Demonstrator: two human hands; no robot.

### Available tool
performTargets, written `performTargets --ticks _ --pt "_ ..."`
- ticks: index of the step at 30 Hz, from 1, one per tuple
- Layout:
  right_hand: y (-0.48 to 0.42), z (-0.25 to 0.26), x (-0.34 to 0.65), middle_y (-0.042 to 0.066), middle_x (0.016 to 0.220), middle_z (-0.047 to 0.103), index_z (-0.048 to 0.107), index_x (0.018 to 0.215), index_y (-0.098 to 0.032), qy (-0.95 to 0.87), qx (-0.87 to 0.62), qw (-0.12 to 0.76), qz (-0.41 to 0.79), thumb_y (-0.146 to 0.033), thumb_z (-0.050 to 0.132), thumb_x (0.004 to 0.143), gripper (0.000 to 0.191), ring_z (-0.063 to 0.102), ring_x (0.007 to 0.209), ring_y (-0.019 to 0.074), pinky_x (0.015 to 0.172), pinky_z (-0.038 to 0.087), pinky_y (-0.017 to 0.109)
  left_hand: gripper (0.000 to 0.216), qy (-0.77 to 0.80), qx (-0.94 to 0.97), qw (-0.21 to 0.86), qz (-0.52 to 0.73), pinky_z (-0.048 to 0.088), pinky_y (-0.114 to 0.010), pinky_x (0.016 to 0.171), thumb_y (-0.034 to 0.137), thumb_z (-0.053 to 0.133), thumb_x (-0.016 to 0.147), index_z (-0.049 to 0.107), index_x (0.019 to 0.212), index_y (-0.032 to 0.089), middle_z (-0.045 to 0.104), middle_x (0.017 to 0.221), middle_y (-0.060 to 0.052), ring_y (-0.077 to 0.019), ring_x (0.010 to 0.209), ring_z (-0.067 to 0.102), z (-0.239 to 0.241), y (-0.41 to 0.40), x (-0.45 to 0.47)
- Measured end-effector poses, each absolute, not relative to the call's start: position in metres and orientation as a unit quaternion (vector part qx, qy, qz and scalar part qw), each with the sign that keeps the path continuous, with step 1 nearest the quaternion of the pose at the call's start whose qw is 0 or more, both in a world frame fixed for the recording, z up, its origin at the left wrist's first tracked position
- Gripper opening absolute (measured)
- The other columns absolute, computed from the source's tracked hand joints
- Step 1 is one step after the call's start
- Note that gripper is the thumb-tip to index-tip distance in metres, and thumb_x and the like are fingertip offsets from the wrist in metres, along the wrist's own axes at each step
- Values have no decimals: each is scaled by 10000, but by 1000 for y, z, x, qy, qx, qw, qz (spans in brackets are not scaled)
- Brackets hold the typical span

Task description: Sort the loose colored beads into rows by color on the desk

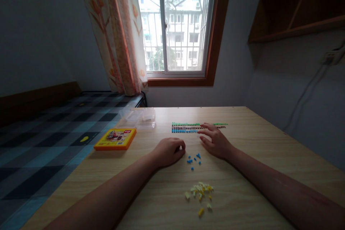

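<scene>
My left hand (169,152) rests on the table with its fingers curled in toward the thumb; whatever may be inside is hidden. Just right of it lie several loose small blue bricks (189,161). My right hand (215,141) is spread over the rows, its fingers apart and its index fingertip at the right end of the blue row (185,131). Behind that run a dark brown row (185,128) and a green row (185,124) of tiny bricks, partly covered by my right fingers. Nearer to me is a loose pile of pale and bright yellow bricks (201,189).
An orange-yellow box (115,139) with a printed lid lies on the left of the wooden table (151,201). Behind it stand clear plastic trays (138,118). A bed with a checked cover (54,143) adjoins the left edge. A window is ahead.
</scene>
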State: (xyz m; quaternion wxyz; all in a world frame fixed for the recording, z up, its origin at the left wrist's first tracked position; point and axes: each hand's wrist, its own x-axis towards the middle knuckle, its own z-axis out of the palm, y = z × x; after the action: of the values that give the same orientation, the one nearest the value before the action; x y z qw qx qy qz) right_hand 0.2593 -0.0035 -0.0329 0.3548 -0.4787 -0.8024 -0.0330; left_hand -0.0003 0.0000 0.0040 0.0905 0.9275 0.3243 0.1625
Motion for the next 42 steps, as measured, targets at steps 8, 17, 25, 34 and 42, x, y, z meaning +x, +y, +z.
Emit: performTargets --ticks 8,17,25,34,42 --pt "-24 -16 248 74 1288 593 700 847 -241 -868 -378 322 22 -292 648 807 83 454 1285 261 1083 335 448 146 323 929 91 158 371 -225 627 351 608 818 662 874 227 641 753 14 -127 676 555 5 -2 -2" --pt "-19 -20 253 89 1302 578 670 872 -231 -883 -344 313 56 -273 693 773 110 465 1269 286 1064 349 506 250 316 933 95 143 370 -227 626 450 627 795 663 911 232 630 736 15 -137 676 551 10 -5 -2" --pt "-14 -26 253 85 1244 610 637 835 -226 -873 -348 341 30 -181 649 783 70 500 1230 268 1050 377 490 275 328 922 131 156 419 -278 794 209 385 864 651 934 215 686 912 -21 -181 865 604 6 3 -4" --pt "-12 -28 252 79 1161 642 623 811 -224 -856 -349 380 18 -110 616 763 124 532 1185 250 1025 414 455 209 377 881 172 228 396 -236 636 141 478 739 641 860 188 615 695 12 -136 656 532 0 10 -2" --pt "-14 -26 251 73 1138 652 645 817 -230 -853 -348 388 7 -108 618 768 135 547 1165 247 1012 425 453 115 334 905 153 212 400 -210 637 162 578 720 674 777 189 586 750 0 -114 677 521 -1 8 -2"
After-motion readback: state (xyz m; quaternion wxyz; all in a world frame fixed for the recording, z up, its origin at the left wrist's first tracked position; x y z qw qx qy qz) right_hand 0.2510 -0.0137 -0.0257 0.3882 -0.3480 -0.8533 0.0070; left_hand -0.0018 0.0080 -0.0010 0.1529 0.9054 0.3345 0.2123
